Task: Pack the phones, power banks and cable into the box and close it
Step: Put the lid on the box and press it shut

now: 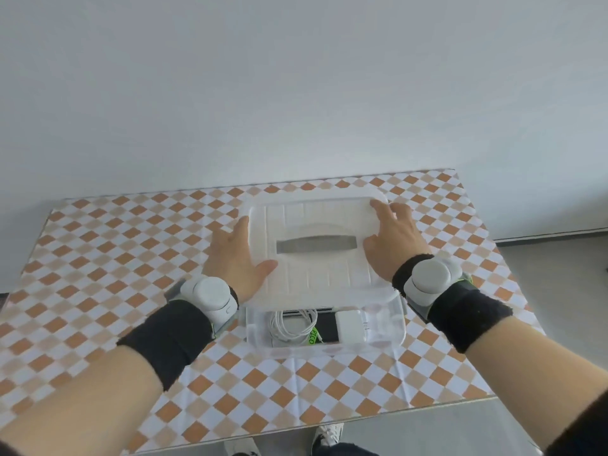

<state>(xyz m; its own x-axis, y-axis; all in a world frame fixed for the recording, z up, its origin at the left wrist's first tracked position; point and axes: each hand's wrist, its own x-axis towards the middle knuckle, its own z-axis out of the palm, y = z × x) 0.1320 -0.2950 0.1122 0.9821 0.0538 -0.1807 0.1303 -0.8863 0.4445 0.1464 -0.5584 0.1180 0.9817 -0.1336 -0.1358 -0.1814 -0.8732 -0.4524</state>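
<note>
Tabletop [98, 245]: covered in an orange, tan and white checked cloth, set against a pale wall.
Left hand [235, 258]: grips the left edge of the lid, thumb lying on its top face; the fingers [241, 225] run along the lid's side, their tips hidden beneath it. A black wristband and a white device sit at the wrist.
Lid [316, 255]: translucent white, ribbed, with a grey recessed handle in the middle; held between both hands over the far part of the box, near edge tilted up, not seated.
Box [388, 337]: clear plastic, on the tabletop, its near end uncovered.
Cable [289, 327]: white, coiled, inside the box at the left.
Phone [325, 327]: dark slab lying in the box beside the cable, partly under it.
Power bank [351, 326]: white block, inside the box, just right of the phone.
Right hand [393, 238]: holds the lid's right edge, thumb on top, fingers spread over its far right corner; same wristband and device.
</note>
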